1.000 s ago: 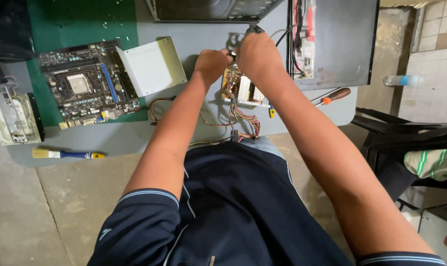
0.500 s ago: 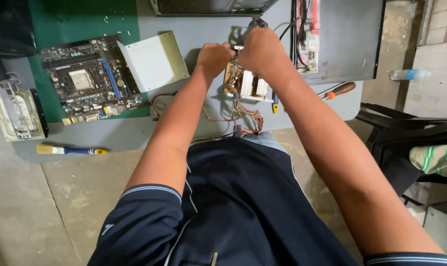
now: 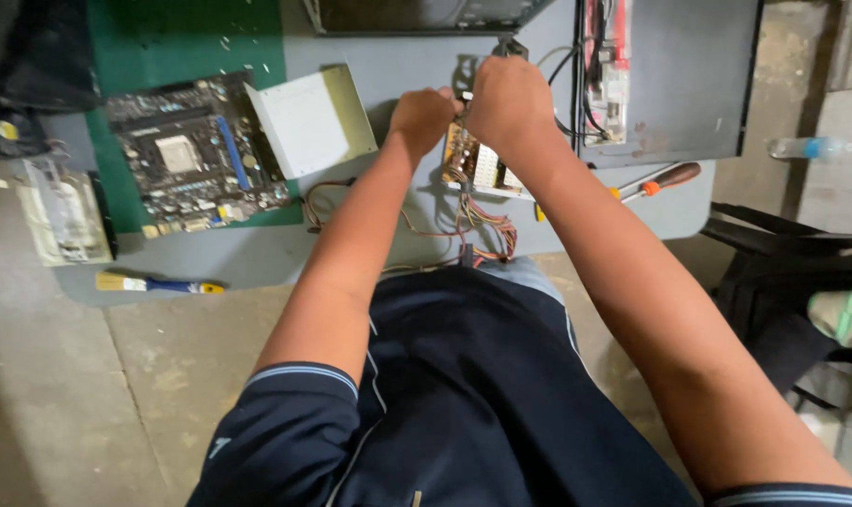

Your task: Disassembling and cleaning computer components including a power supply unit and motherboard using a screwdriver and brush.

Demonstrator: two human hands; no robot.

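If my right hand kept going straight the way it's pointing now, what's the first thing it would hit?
Probably the open computer case at the far table edge. The right hand points away from the body, just above the circuit board; depth is hard to judge from overhead.

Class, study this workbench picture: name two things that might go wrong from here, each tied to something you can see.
1. Both hands, left hand and right hand, crowd the small circuit board; its coloured wires trail off the table edge and might snag.
2. The screwdriver lies near the right forearm and might get knocked off.
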